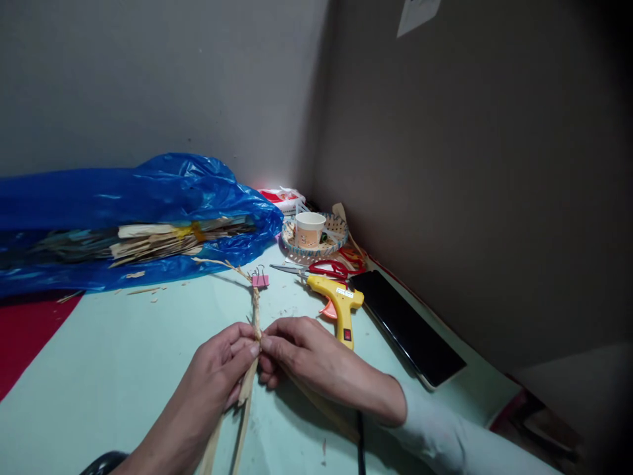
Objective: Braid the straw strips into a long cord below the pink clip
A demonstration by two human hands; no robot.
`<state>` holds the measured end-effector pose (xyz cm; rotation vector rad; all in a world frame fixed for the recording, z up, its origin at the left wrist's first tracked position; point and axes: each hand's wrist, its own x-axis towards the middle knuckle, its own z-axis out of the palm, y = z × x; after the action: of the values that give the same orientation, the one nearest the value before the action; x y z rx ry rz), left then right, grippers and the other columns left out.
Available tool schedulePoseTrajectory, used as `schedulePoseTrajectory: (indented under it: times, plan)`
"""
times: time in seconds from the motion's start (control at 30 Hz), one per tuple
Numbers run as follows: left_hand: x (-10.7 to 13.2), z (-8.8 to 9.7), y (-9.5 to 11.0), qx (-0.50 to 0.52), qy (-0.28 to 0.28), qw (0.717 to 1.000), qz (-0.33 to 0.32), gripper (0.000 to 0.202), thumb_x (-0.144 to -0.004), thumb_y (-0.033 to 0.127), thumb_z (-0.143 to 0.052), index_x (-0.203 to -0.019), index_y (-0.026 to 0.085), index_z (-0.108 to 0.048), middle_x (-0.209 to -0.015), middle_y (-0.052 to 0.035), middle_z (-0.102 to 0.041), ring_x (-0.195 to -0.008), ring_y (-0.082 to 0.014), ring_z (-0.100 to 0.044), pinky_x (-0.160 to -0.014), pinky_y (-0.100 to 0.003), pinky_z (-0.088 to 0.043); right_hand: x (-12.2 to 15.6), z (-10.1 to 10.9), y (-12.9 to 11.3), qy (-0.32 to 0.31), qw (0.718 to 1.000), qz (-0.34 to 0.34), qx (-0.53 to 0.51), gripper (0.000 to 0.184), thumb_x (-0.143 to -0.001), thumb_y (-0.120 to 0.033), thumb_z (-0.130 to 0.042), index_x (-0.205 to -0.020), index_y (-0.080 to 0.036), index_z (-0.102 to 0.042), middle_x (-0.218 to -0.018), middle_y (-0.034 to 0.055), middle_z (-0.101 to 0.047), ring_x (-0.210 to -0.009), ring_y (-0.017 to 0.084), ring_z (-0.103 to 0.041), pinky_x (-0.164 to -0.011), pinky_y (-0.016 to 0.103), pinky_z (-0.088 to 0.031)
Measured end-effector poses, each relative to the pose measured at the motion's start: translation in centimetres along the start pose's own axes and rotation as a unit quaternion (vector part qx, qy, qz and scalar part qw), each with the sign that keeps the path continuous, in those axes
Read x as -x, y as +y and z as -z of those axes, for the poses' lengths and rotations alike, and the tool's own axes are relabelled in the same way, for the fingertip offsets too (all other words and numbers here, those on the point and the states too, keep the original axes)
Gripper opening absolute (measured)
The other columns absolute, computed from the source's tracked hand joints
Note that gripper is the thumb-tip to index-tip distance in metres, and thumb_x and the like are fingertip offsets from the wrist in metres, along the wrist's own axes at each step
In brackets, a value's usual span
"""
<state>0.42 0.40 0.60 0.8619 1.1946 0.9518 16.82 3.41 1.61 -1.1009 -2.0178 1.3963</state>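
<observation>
A braid of dried, straw-coloured fibre strips runs toward me from a pink binder clip on the table. My left hand pinches the strips at the lower end of the braid, thumb on top. Right beside it, my right hand pinches the same spot with thumb and fingers. Loose strip ends hang down below my left hand, and another strip passes under my right wrist. The fingertips partly hide the point where the strips cross.
Behind my right hand lie a yellow glue gun, red-handled scissors and a black tablet. A woven basket holds a paper cup. At left, a blue plastic bag contains a bundle of dried strips. Walls stand behind and to the right.
</observation>
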Motion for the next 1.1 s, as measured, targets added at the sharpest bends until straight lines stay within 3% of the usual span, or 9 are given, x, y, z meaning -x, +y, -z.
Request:
schedulePoseTrajectory:
  times: [0.07,0.27,0.43,0.53,0.63,0.7,0.8,0.93,1.1]
  plan:
    - [0.0,-0.1,-0.2,0.014,0.007,1.0,-0.002,0.029,-0.074,0.035,-0.072,-0.092,0.023,-0.053,-0.06,0.0068,-0.064,-0.051,-0.0102,-0.053,-0.052,-0.018,-0.041,-0.6,-0.8,0.7,0.001,1.0,-0.004,-0.025,0.032,-0.1,-0.029,-0.04,-0.078,-0.016,-0.059,-0.069,0.0005,-0.062,-0.063,0.011,-0.057,-0.065,0.023,-0.041]
    - [-0.2,0.2,-0.7,-0.052,0.041,0.998,-0.006,0.045,-0.073,0.036,-0.072,-0.109,0.024,-0.048,-0.068,0.003,-0.068,-0.058,-0.0136,-0.058,-0.051,-0.019,-0.04,-0.4,-1.1,0.5,0.051,0.996,0.012,0.068,0.029,-0.097,-0.026,-0.044,-0.072,-0.017,-0.057,-0.07,-0.0008,-0.059,-0.066,0.011,-0.049,-0.063,0.024,-0.034]
    - [0.1,0.3,-1.0,-0.105,0.029,0.994,0.017,0.042,-0.079,0.041,-0.066,-0.112,0.024,-0.047,-0.055,0.0083,-0.057,-0.04,-0.0067,-0.034,-0.038,-0.017,-0.02,-0.7,-1.2,0.8,0.054,0.998,-0.023,0.023,0.032,-0.091,-0.024,-0.049,-0.061,-0.016,-0.056,-0.058,-0.003,-0.05,-0.058,0.01,-0.042,-0.055,0.024,-0.029]
    - [0.2,0.4,-1.1,-0.136,0.046,0.989,0.026,0.037,-0.082,0.046,-0.062,-0.109,0.024,-0.051,-0.051,0.0108,-0.049,-0.036,-0.006,-0.028,-0.037,-0.018,-0.016,-0.9,-1.3,1.2,0.024,0.998,-0.053,-0.031,0.034,-0.091,-0.026,-0.047,-0.061,-0.015,-0.059,-0.054,-0.0029,-0.048,-0.053,0.009,-0.039,-0.052,0.024,-0.029]
    - [0.1,0.8,-0.8,-0.183,0.038,0.982,0.001,0.028,-0.085,0.047,-0.057,-0.103,0.026,-0.057,-0.053,0.0087,-0.051,-0.04,-0.0091,-0.038,-0.04,-0.02,-0.027,-1.0,-1.1,1.4,0.018,0.996,-0.064,-0.051,0.034,-0.091,-0.028,-0.047,-0.065,-0.014,-0.063,-0.056,-0.0012,-0.053,-0.054,0.009,-0.041,-0.053,0.024,-0.031]
    - [0.0,1.3,-0.5,-0.248,0.031,0.968,-0.034,0.023,-0.088,0.047,-0.053,-0.093,0.026,-0.062,-0.056,0.0057,-0.054,-0.052,-0.0131,-0.05,-0.053,-0.023,-0.039,-0.9,-1.0,1.5,0.019,0.997,-0.062,-0.05,0.035,-0.091,-0.029,-0.047,-0.065,-0.014,-0.063,-0.056,-0.0016,-0.052,-0.053,0.009,-0.04,-0.052,0.023,-0.03]
    - [0.0,1.8,-0.2,-0.35,0.037,0.934,-0.067,0.029,-0.089,0.049,-0.049,-0.08,0.027,-0.065,-0.059,0.0029,-0.057,-0.06,-0.0167,-0.055,-0.06,-0.026,-0.042,-0.8,-1.0,1.5,0.022,0.997,-0.058,-0.05,0.035,-0.091,-0.029,-0.048,-0.062,-0.014,-0.061,-0.053,-0.0036,-0.044,-0.052,0.008,-0.033,-0.048,0.023,-0.025]
    - [0.2,1.8,0.2,-0.399,0.064,0.911,-0.085,0.027,-0.087,0.049,-0.052,-0.08,0.028,-0.067,-0.077,-0.0003,-0.071,-0.072,-0.0209,-0.063,-0.066,-0.027,-0.045,-0.7,-1.2,1.3,0.026,0.996,-0.059,-0.064,0.035,-0.09,-0.028,-0.049,-0.06,-0.015,-0.06,-0.052,-0.0047,-0.039,-0.051,0.008,-0.029,-0.046,0.024,-0.022]
    - [0.2,1.4,0.8,-0.347,0.089,0.932,-0.055,0.025,-0.075,0.049,-0.06,-0.069,0.025,-0.068,-0.069,-0.0027,-0.07,-0.07,-0.0234,-0.063,-0.063,-0.027,-0.046,-0.8,-1.1,1.3,0.03,0.996,-0.054,-0.072,0.033,-0.088,-0.024,-0.05,-0.058,-0.015,-0.059,-0.051,-0.0047,-0.04,-0.05,0.008,-0.03,-0.047,0.023,-0.024]
